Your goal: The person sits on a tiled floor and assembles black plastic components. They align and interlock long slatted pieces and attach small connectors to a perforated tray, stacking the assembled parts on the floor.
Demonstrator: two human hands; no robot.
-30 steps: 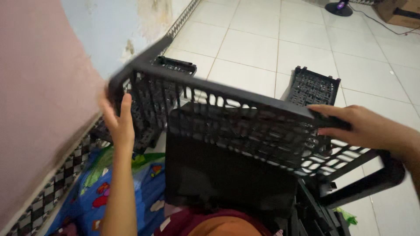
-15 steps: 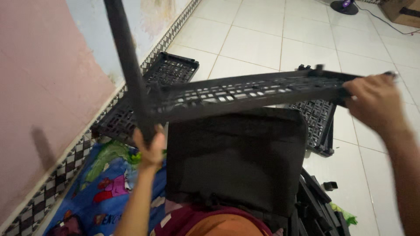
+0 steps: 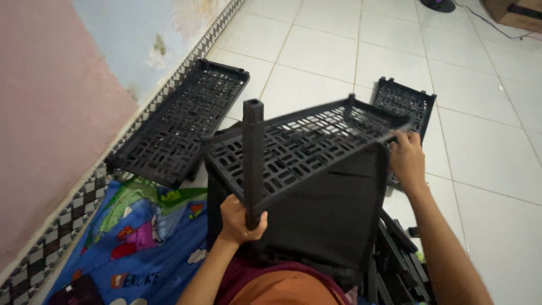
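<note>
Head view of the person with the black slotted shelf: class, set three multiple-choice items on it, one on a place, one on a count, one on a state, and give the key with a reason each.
1. Where does the long black tray lie?
A. by the wall
B. on the lap
C. on the box

2. How many hands hold the shelf?
A. none
B. one
C. two

3. How is the shelf held?
A. flat on the floor
B. raised and tilted
C. folded shut

Key:
1 A: the long tray lies on the tiles along the wall.
2 C: the left hand has its grip on the post, the right hand on the far corner.
3 B: the shelf slants above the lap.
</note>
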